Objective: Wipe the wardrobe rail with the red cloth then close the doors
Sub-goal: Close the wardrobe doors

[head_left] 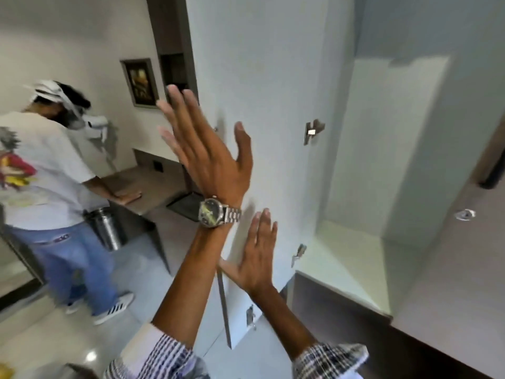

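Observation:
A white wardrobe door (273,77) stands open in front of me, inner face towards me, with metal hinges (313,131) along its right edge. My left hand (202,149), a watch on its wrist, is raised with fingers spread, flat near the door's left edge. Lower down, my right hand (254,258) rests open and flat on the same door. The wardrobe interior (382,160) is white and bare on the right. No red cloth and no rail show in this view.
Another person (46,170) in a white T-shirt and blue jeans stands at the left, a hand on a brown desk (147,190). A steel bin (105,228) sits under it. A framed picture (140,82) hangs on the wall. A second door (464,269) is at the right.

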